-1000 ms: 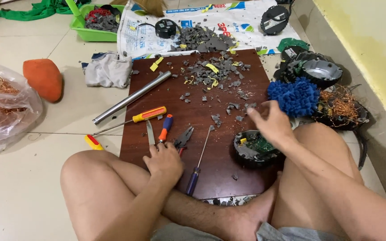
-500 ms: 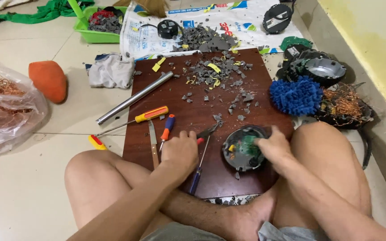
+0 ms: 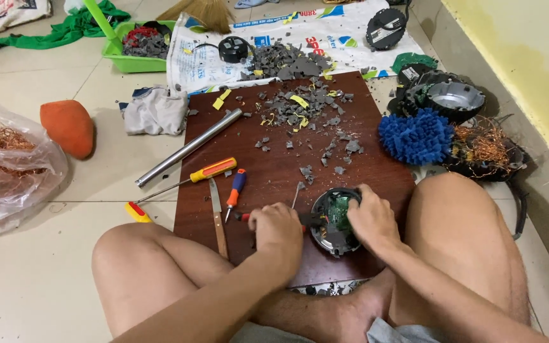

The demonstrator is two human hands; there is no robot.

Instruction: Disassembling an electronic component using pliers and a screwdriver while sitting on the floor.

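At the far left a clear plastic bag [image 3: 7,171] of copper wire lies on the tiled floor, with an orange rounded lump [image 3: 68,127] just beside it. Behind, a green tray [image 3: 136,54] holds dark scrap, and a grey rag [image 3: 155,112] lies crumpled at the corner of the dark red wooden board [image 3: 274,171] on the floor between the person's bent knees. On the board's left half a metal tube [image 3: 189,147] lies slantwise; near it are a yellow-handled screwdriver [image 3: 192,178], a plain flat blade [image 3: 217,216] and a small screwdriver with a red and blue handle [image 3: 235,190]. Grey plastic chips [image 3: 306,108] are scattered over the far half of the board.

The left hand [image 3: 277,232] is clenched around a hand tool [image 3: 309,220] with dark jaws and a red handle end showing at its thumb side; the jaws point into the round motor housing [image 3: 337,219]. That housing, dark with a green circuit board inside, sits on the near right part of the board. The right hand [image 3: 371,222] has its grip closed over the housing's right rim, fingers curled on its top edge.

Further right, off the board, a blue shaggy mop pad [image 3: 417,136] lies touching a tangle of copper wire [image 3: 487,146], with another round housing [image 3: 455,98] behind them, near the yellow wall
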